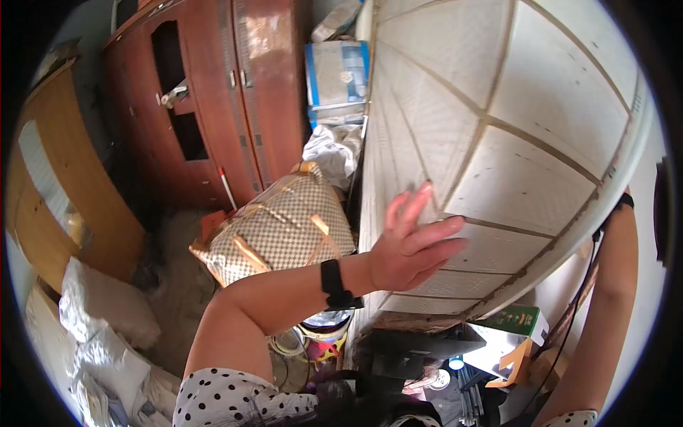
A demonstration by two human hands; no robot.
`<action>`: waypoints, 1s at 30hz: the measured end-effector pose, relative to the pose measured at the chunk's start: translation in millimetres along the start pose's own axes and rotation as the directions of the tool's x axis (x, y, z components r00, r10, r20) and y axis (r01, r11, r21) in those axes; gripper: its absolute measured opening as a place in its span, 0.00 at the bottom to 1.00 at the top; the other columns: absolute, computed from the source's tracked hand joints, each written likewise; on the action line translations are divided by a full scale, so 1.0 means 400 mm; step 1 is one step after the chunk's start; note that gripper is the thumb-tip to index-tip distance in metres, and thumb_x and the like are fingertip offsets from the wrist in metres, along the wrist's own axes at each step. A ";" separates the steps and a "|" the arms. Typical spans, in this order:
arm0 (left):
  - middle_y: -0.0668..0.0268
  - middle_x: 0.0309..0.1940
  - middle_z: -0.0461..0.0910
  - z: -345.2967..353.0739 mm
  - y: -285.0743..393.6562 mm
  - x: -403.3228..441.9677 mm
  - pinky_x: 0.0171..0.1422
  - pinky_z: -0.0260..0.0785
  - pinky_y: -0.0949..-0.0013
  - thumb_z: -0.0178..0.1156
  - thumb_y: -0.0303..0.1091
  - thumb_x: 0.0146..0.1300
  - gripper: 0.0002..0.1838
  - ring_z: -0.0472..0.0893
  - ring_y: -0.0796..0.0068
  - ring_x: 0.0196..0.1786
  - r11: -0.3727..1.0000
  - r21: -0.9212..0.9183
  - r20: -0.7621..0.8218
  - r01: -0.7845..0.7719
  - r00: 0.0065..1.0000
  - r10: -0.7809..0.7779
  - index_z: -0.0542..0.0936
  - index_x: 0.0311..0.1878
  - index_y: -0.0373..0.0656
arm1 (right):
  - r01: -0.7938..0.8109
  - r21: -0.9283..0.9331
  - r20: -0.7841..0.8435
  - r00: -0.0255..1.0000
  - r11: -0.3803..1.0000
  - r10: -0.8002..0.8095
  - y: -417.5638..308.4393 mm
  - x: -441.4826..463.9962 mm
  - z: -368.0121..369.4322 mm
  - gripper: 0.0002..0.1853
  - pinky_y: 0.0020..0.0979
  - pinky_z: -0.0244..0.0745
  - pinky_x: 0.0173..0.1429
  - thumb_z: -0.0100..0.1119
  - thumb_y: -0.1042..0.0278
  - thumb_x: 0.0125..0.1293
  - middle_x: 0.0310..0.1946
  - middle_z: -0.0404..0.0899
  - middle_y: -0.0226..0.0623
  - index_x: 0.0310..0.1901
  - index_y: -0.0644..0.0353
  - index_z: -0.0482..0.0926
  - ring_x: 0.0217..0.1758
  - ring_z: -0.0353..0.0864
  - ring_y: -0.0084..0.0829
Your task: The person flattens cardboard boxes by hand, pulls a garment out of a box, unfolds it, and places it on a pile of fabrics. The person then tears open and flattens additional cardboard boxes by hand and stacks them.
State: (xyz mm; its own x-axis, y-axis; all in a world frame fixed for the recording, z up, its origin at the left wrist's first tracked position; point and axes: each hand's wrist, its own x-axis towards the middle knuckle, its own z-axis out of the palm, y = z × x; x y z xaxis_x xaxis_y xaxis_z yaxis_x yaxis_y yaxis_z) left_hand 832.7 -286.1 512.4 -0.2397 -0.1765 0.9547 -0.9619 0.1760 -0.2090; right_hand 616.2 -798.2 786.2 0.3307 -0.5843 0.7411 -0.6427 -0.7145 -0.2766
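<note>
A large white panel (530, 156) with brown seams and a pale curved rim leans across the right half of the view. My left hand (416, 245) is in front of its lower left part, fingers spread and nothing held; whether it touches the surface is unclear. On the right, my right arm reaches up along the panel's outer rim, and the hand itself is hidden behind that edge. A black band circles each wrist.
A checkered bag (284, 220) stands left of the panel, before a red-brown wardrobe (206, 92). Wrapped white bundles (107, 306) lie at the lower left. Below the panel are a green and white box (516, 322) and a dark flat object (420, 345).
</note>
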 end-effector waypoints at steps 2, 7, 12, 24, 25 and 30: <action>0.67 0.63 0.65 -0.015 0.000 -0.004 0.63 0.52 0.40 0.66 0.31 0.47 0.22 0.53 0.40 0.72 1.000 0.024 -0.001 0.010 1.000 -0.010 0.81 0.50 0.52 | -0.051 0.037 -0.006 0.999 0.998 0.051 0.024 0.018 -0.013 0.21 0.43 0.74 0.49 0.48 0.53 0.65 0.41 0.80 0.54 0.44 0.63 0.79 0.45 0.80 0.52; 0.69 0.62 0.67 -0.017 0.002 0.002 0.60 0.54 0.39 0.65 0.31 0.48 0.22 0.54 0.41 0.71 1.000 -0.001 -0.021 0.018 1.000 -0.018 0.80 0.51 0.54 | -0.146 0.185 -0.020 0.988 0.972 0.152 0.088 0.031 -0.065 0.21 0.43 0.74 0.50 0.47 0.53 0.65 0.42 0.80 0.55 0.45 0.64 0.79 0.46 0.79 0.52; 0.69 0.61 0.69 -0.014 0.006 0.000 0.60 0.53 0.39 0.65 0.31 0.49 0.22 0.54 0.42 0.72 0.999 -0.027 -0.021 0.023 1.000 -0.023 0.80 0.52 0.54 | -0.160 0.583 0.022 0.983 0.796 0.181 0.092 0.038 -0.116 0.22 0.43 0.74 0.50 0.47 0.52 0.65 0.43 0.79 0.55 0.45 0.64 0.79 0.47 0.79 0.53; 0.70 0.65 0.67 -0.019 0.009 -0.002 0.63 0.49 0.38 0.62 0.33 0.53 0.24 0.54 0.43 0.72 0.996 -0.060 0.011 0.059 0.998 -0.058 0.77 0.56 0.54 | 0.003 0.284 -0.576 0.800 0.959 0.168 0.323 -0.274 -0.622 0.28 0.35 0.63 0.66 0.43 0.47 0.70 0.57 0.76 0.43 0.58 0.65 0.74 0.61 0.73 0.36; 0.70 0.65 0.67 -0.016 0.009 -0.003 0.64 0.49 0.38 0.62 0.33 0.53 0.24 0.54 0.43 0.72 0.997 -0.057 0.004 0.056 0.998 -0.056 0.77 0.56 0.55 | -0.009 0.264 -0.600 0.781 0.964 0.172 0.322 -0.340 -0.660 0.28 0.34 0.63 0.66 0.43 0.48 0.70 0.57 0.75 0.43 0.58 0.65 0.73 0.62 0.73 0.36; 0.71 0.65 0.67 -0.019 0.007 0.003 0.64 0.49 0.39 0.62 0.32 0.52 0.23 0.54 0.43 0.72 0.996 -0.082 -0.016 0.035 0.999 -0.036 0.77 0.56 0.53 | -0.101 0.161 -0.666 0.723 0.982 0.184 0.317 -0.618 -0.872 0.26 0.34 0.63 0.67 0.42 0.53 0.71 0.58 0.74 0.43 0.60 0.64 0.72 0.62 0.72 0.36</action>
State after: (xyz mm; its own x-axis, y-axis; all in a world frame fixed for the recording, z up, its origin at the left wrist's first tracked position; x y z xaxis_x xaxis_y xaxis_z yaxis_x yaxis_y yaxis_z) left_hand 830.8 -278.7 514.6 -0.2024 -0.1670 0.9650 -0.9557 0.2489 -0.1574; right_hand 211.9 -610.0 781.2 -0.3392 -0.2978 0.8923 -0.5530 -0.7042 -0.4453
